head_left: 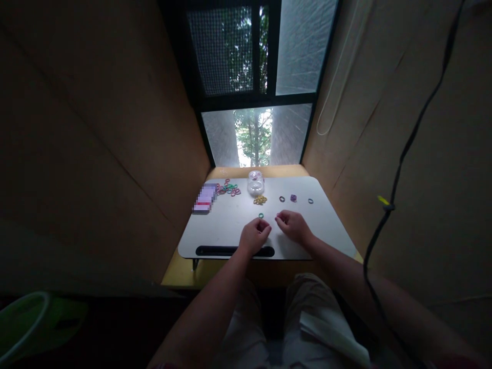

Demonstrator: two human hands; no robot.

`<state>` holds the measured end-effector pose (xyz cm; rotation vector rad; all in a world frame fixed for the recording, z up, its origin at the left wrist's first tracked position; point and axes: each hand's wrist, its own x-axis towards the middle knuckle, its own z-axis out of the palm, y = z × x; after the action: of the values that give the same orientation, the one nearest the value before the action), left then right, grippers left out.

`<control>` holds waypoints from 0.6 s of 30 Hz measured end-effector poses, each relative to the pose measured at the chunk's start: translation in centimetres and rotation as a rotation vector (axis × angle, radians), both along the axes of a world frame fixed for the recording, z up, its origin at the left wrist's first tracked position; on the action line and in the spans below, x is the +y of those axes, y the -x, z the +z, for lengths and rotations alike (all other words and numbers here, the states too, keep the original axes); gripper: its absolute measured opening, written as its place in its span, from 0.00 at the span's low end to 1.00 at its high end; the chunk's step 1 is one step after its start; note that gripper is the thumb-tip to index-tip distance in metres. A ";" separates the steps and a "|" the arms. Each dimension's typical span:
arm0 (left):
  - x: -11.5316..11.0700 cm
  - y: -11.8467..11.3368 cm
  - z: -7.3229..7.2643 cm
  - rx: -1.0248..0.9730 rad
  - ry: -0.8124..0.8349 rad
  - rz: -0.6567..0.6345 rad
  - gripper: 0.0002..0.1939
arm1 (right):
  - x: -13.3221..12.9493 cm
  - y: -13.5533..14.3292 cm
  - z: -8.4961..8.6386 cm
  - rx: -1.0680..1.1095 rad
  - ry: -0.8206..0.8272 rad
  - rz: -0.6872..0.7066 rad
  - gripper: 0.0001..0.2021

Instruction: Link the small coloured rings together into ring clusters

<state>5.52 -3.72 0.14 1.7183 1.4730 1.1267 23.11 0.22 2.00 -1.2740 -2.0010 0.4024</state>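
Observation:
My left hand (255,236) rests low over the white table (219,225), fingers curled together; whatever they hold, if anything, is too small to make out. Just beyond its fingers lies a green ring (261,216). My right hand (292,224) is to the right, thumb and fingertips pinched, their contents also unclear. The two hands are apart. Behind them sit a pile of yellow rings (260,200) and a clear container (255,183). A dark ring (282,199), a purple bundle (293,198) and a grey-green ring (310,201) lie in a row beyond my right hand.
Red and green rings (229,189) are scattered at the back left, beside a phone-like device (205,198). A black slot (217,250) runs along the table's front edge. A black cable (400,164) hangs at the right. A green basket (46,323) stands at lower left.

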 end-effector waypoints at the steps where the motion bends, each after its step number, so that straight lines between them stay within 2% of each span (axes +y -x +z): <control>1: 0.0 0.1 0.0 -0.023 -0.003 0.008 0.09 | -0.6 0.4 -0.3 0.002 0.008 0.023 0.10; 6: 0.0 0.4 -0.1 -0.132 -0.001 0.047 0.09 | -2.0 0.6 -1.6 -0.019 -0.001 -0.013 0.12; 12: 0.3 0.8 -0.2 -0.198 -0.013 0.098 0.09 | -2.4 0.8 -1.6 -0.175 -0.010 0.002 0.11; 15: 0.9 2.2 -0.2 -0.057 -0.052 0.053 0.09 | -2.4 0.9 -1.5 -0.169 -0.004 -0.019 0.11; 18: 1.8 4.6 -0.2 0.284 -0.147 0.100 0.09 | -2.3 1.0 -1.5 -0.150 0.010 -0.021 0.11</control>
<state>0.87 -1.94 -0.08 1.9912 1.6991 1.1002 22.14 -2.07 0.52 -1.3658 -2.1101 0.3149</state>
